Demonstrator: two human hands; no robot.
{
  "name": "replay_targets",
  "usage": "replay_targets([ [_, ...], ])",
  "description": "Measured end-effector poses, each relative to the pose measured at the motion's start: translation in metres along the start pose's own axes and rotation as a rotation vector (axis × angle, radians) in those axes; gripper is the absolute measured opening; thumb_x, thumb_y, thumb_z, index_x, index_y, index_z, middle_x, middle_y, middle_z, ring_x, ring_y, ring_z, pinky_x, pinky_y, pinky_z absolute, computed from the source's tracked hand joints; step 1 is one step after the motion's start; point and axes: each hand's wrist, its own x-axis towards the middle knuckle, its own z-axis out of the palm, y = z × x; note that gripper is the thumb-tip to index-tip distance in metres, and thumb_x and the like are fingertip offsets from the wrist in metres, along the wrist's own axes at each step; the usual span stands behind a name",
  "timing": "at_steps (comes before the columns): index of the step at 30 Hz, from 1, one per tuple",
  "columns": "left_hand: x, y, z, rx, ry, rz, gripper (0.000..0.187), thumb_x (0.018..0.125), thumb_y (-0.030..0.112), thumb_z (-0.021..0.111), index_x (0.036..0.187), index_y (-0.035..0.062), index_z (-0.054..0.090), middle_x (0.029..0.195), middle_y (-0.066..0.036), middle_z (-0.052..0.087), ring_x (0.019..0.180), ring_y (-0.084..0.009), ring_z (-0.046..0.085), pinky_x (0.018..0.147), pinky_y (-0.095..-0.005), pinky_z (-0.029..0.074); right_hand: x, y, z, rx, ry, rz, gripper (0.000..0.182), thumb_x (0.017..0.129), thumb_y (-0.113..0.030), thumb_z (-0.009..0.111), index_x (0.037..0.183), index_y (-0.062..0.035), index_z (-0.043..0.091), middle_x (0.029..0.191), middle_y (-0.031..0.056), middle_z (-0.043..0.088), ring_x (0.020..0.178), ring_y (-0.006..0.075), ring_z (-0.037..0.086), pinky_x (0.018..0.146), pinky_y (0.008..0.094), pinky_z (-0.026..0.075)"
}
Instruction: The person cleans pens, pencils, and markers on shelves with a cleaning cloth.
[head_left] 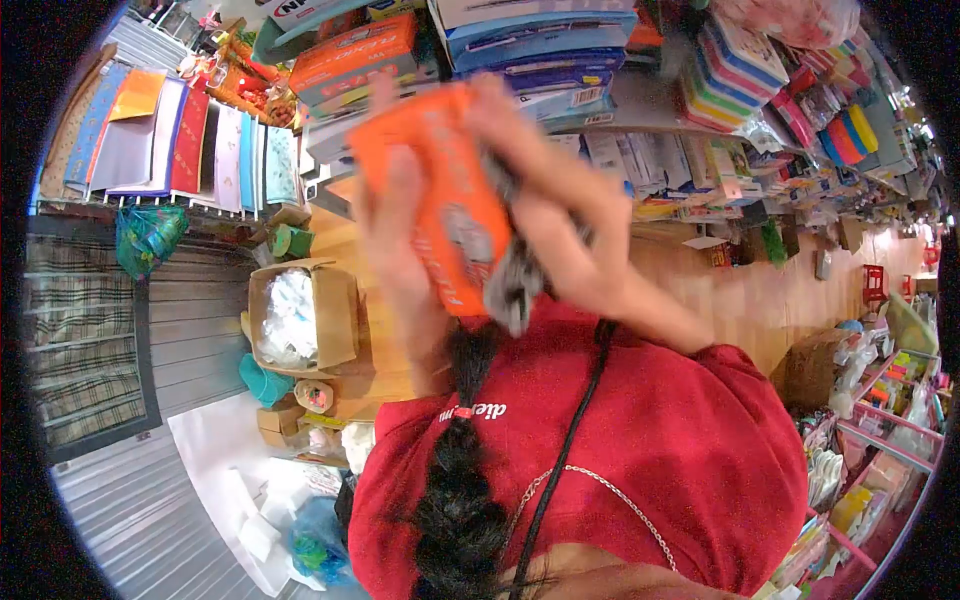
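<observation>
Both hands up by the shelves: left hand (395, 235) and right hand (560, 225) each keep a closed grip on the orange packet (450, 195); its white lettering is too blurred to read.

Bright, even indoor light with soft shadows. Strong fisheye bending and black corners. The raised hands (560, 220) are motion-blurred.

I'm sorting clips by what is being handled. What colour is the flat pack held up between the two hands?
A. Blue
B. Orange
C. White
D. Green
B: the flat pack gripped between the left hand and the right hand is bright orange, with a grey picture on its face.
</observation>
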Motion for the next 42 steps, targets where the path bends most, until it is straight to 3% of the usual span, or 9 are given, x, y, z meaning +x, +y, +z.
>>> replay_targets([
  [4,-0.016,-0.008,0.011,0.268,-0.142,0.062,0.057,0.080,0.013,0.055,0.129,-0.0019,0.030,0.107,-0.011,0.053,0.094,-0.0140,0.052,0.081,-0.0286,0.043,0.026,-0.004,-0.015,0.170,0.220,0.082,0.042,0.082,-0.008,0.038,0.120,0.0097,0.040,0.125,0.0196,0.041,0.117,0.0261,0.040,0.099,0.0331,0.027],
  [8,-0.007,0.006,0.000,-0.014,-0.017,0.054,0.060,0.084,0.025,0.049,0.131,-0.0021,0.024,0.106,-0.015,0.053,0.093,-0.0203,0.054,0.082,-0.0309,0.042,-0.005,-0.009,-0.006,0.049,-0.081,0.028,0.046,0.077,-0.008,0.036,0.120,0.0096,0.040,0.128,0.0236,0.036,0.124,0.0300,0.029,0.101,0.0345,0.022],
  [12,-0.005,0.013,0.005,0.029,0.024,0.110,0.059,0.085,0.028,0.045,0.130,-0.0026,0.024,0.106,-0.016,0.052,0.092,-0.0221,0.054,0.083,-0.0319,0.043,-0.010,-0.008,0.007,0.070,-0.013,-0.023,0.047,0.077,-0.003,0.037,0.123,0.0073,0.037,0.129,0.0225,0.035,0.124,0.0310,0.030,0.101,0.0357,0.021],
  [17,-0.023,0.002,0.021,0.255,-0.113,-0.021,0.072,0.072,0.012,0.062,0.130,-0.0050,0.023,0.106,-0.012,0.053,0.094,-0.0191,0.053,0.084,-0.0291,0.041,0.026,-0.007,-0.016,0.081,0.235,-0.047,0.050,0.082,-0.015,0.037,0.126,0.0088,0.032,0.133,0.0212,0.030,0.125,0.0278,0.027,0.102,0.0343,0.020],
  [24,-0.002,0.020,0.011,0.030,0.006,0.126,0.072,0.078,0.031,0.056,0.131,-0.0023,0.021,0.106,-0.014,0.052,0.091,-0.0205,0.054,0.080,-0.0301,0.044,-0.022,-0.012,0.008,0.169,-0.068,0.088,0.046,0.082,-0.009,0.037,0.126,0.0015,0.036,0.133,0.0204,0.030,0.127,0.0316,0.024,0.104,0.0373,0.015],
  [28,-0.010,0.010,0.011,0.165,-0.078,0.040,0.065,0.079,0.024,0.056,0.130,-0.0019,0.025,0.108,-0.014,0.052,0.091,-0.0186,0.054,0.080,-0.0292,0.044,0.008,-0.004,0.000,0.116,0.095,-0.023,0.043,0.085,-0.011,0.036,0.126,0.0013,0.036,0.133,0.0184,0.031,0.127,0.0281,0.025,0.103,0.0363,0.016],
  [31,-0.026,-0.010,0.019,0.190,-0.097,0.042,0.064,0.078,0.015,0.057,0.129,-0.0044,0.025,0.108,-0.013,0.052,0.095,-0.0177,0.052,0.082,-0.0295,0.043,0.034,-0.010,-0.021,0.407,0.219,0.167,0.042,0.087,-0.013,0.036,0.126,0.0012,0.036,0.133,0.0172,0.032,0.126,0.0266,0.026,0.103,0.0356,0.017],
  [40,0.005,0.011,-0.007,-0.077,-0.014,0.118,0.058,0.085,0.029,0.047,0.127,-0.0070,0.028,0.105,-0.020,0.053,0.087,-0.0295,0.056,0.080,-0.0372,0.044,-0.023,-0.006,0.005,0.110,-0.163,0.160,0.052,0.088,-0.025,0.031,0.128,0.0079,0.027,0.137,0.0199,0.023,0.129,0.0286,0.018,0.104,0.0356,0.012],
  [42,-0.001,0.004,-0.003,0.039,0.004,0.079,0.055,0.085,0.025,0.048,0.127,-0.0049,0.029,0.110,-0.017,0.050,0.093,-0.0235,0.054,0.083,-0.0329,0.043,-0.008,-0.001,-0.004,0.079,-0.171,0.109,0.052,0.089,-0.026,0.031,0.128,0.0078,0.027,0.137,0.0189,0.022,0.129,0.0277,0.019,0.104,0.0353,0.013],
])
